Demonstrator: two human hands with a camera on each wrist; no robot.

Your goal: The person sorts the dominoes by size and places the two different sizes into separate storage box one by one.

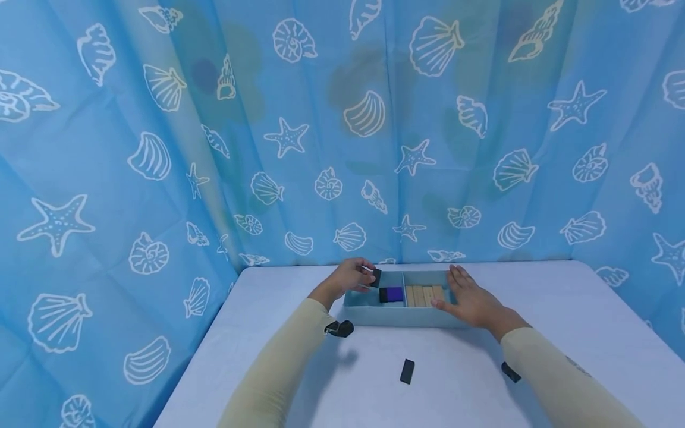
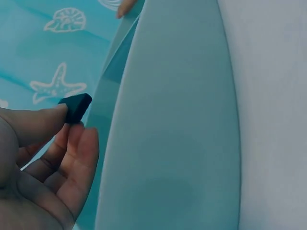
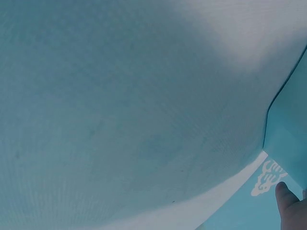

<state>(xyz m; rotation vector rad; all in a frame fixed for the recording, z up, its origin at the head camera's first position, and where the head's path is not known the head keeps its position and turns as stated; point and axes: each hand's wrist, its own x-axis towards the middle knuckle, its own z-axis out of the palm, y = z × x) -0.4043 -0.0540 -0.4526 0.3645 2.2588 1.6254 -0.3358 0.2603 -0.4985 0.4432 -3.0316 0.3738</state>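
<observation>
My left hand (image 1: 353,274) pinches a small black block (image 1: 377,277) between thumb and fingers over the left compartment of a light blue two-compartment box (image 1: 374,316). In the left wrist view the black block (image 2: 76,107) sticks out past the thumb tip, beside the box wall. Inside the left compartment, a black block and a purple block (image 1: 394,294) lie against the divider. A row of wooden blocks (image 1: 423,295) fills part of the right compartment. My right hand (image 1: 473,299) rests on the box's right end, fingers straight and thumb at the front rim.
Another black block (image 1: 407,371) lies on the white tabletop (image 1: 369,392) in front of the box. Behind the table hangs a blue curtain (image 1: 332,148) with white shell prints. Black wrist cameras (image 1: 340,329) hang beneath both sleeves.
</observation>
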